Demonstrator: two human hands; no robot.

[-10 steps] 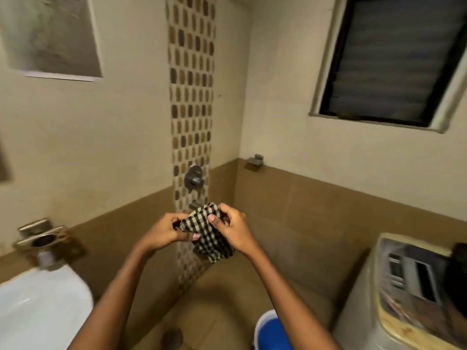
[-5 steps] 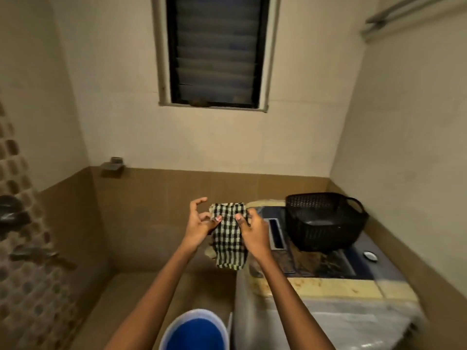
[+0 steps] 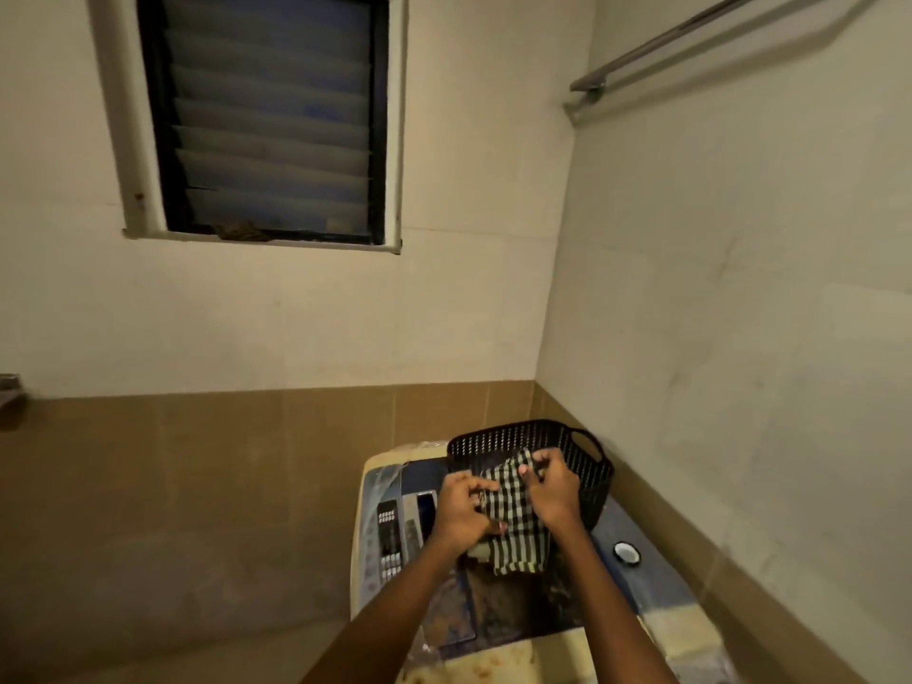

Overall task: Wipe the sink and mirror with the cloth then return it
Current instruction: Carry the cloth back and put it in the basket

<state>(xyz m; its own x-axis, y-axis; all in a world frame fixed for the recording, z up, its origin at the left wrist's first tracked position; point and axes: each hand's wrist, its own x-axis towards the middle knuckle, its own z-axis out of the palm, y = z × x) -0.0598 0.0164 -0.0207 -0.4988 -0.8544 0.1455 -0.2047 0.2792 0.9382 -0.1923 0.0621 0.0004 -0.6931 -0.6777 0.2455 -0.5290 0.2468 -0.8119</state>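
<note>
A black-and-white checked cloth (image 3: 515, 523) hangs folded between both hands, just in front of a black perforated plastic basket (image 3: 582, 449). My left hand (image 3: 464, 510) grips the cloth's left edge. My right hand (image 3: 550, 488) pinches its upper right part at the basket's near rim. The basket stands on the lid of a top-loading washing machine (image 3: 656, 585). Neither the sink nor the mirror is in view.
A louvred window (image 3: 269, 116) sits high on the far wall. A metal towel rail (image 3: 656, 42) runs along the right wall. A small white round object (image 3: 627, 552) lies on the washer lid to the right of the basket. The washer's control panel (image 3: 390, 540) is at its left.
The view has swung right, from the sink and shower tap to the washing machine corner. Both hands carried the cloth forward and it now hangs at the basket's front rim.
</note>
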